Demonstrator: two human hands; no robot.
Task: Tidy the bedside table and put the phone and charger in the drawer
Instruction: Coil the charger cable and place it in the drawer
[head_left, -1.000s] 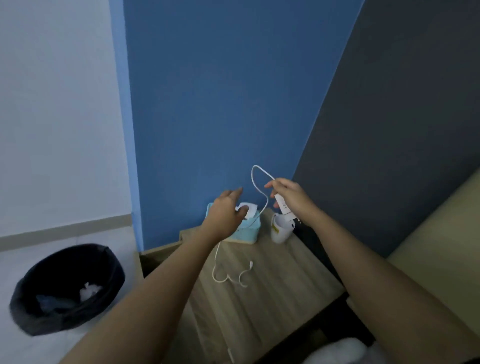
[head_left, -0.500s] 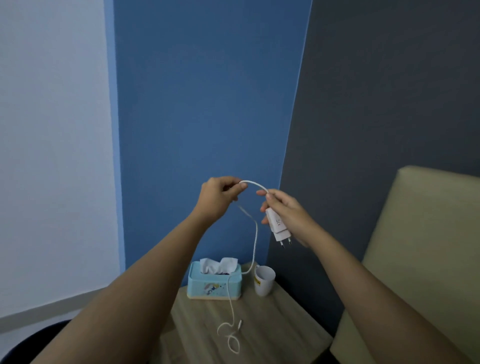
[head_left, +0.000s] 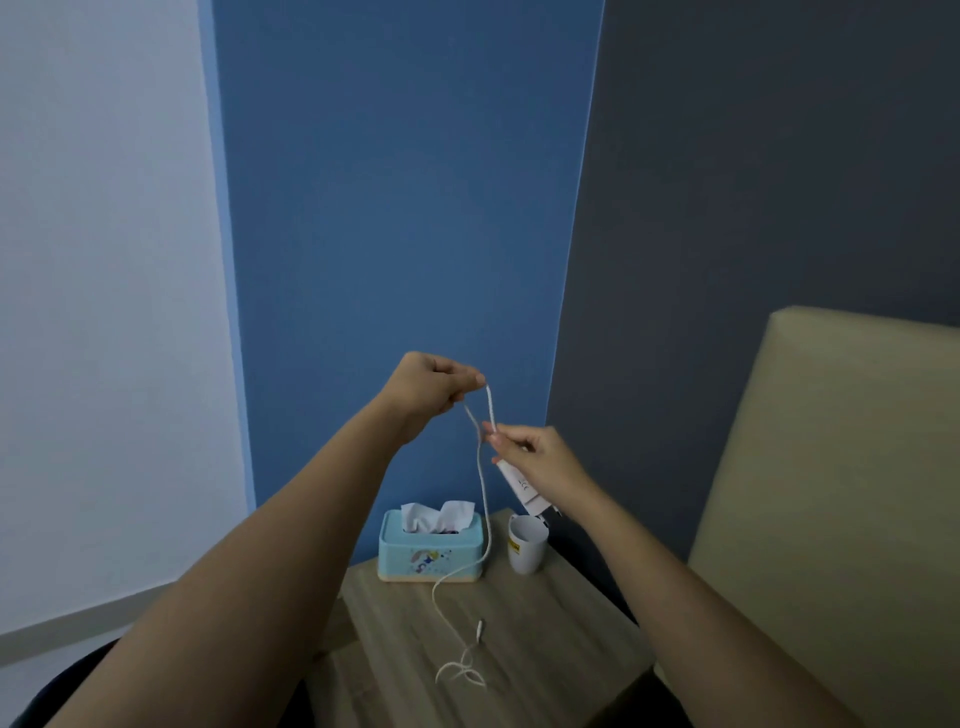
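Observation:
My right hand (head_left: 535, 460) holds the white charger plug (head_left: 522, 486) in its palm and pinches the white cable just above it. My left hand (head_left: 428, 387), raised higher and to the left, pinches a fold of the same cable (head_left: 485, 519). The cable hangs down from both hands in front of the blue wall. Its loose end with the connector (head_left: 479, 629) lies coiled on the wooden bedside table (head_left: 550, 639). No phone or drawer is visible.
A light-blue tissue box (head_left: 430, 551) and a white paper cup (head_left: 525, 543) stand at the back of the table against the wall. A beige headboard (head_left: 831, 493) rises on the right. A dark bin edge (head_left: 62, 686) shows at bottom left.
Both hands lifted the charger and cable up off the table. The left hand has folded the cable into a narrow loop above the right hand. The view tilted upward.

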